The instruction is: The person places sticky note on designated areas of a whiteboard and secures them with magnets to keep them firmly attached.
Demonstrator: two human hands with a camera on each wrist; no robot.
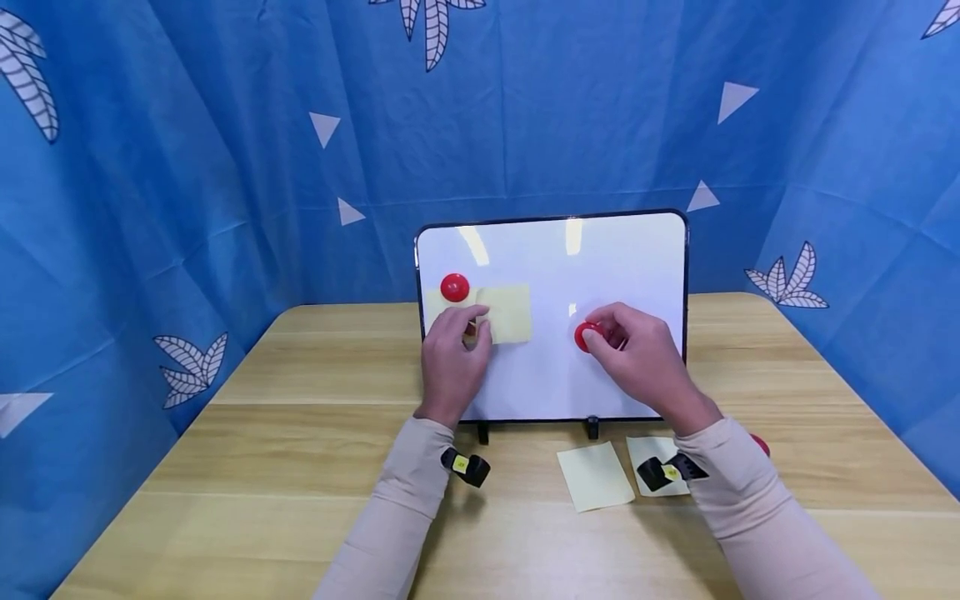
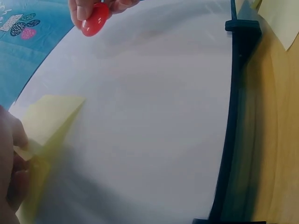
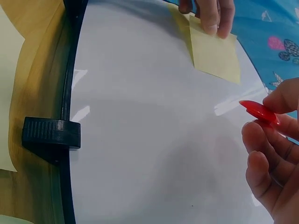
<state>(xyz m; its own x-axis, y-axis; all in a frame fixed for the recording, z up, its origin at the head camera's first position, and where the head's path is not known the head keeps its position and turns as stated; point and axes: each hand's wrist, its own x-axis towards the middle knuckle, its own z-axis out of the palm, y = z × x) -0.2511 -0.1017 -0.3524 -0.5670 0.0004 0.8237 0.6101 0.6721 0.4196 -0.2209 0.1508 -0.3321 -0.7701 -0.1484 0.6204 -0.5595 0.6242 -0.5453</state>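
Note:
A small whiteboard (image 1: 540, 383) with a black frame stands on the table. On its left part my left hand (image 1: 455, 362) pinches the edge of a yellow paper note (image 1: 512, 312), which tilts off the surface in the wrist views. Behind it, another yellow note (image 1: 435, 302) lies against the board, with a round red magnet (image 1: 454, 287) at its top. Toward the board's right side, my right hand (image 1: 641, 354) holds a second red magnet (image 3: 258, 111) between thumb and fingers. The right wrist view shows this magnet apart from the board.
Two pale yellow notes (image 1: 596, 477) (image 1: 643, 452) lie on the wooden table (image 1: 300, 467) before the board. A red object (image 1: 762, 444) is mostly hidden by the right sleeve. Black feet (image 1: 592, 427) support the board. A blue patterned curtain (image 1: 570, 125) hangs behind.

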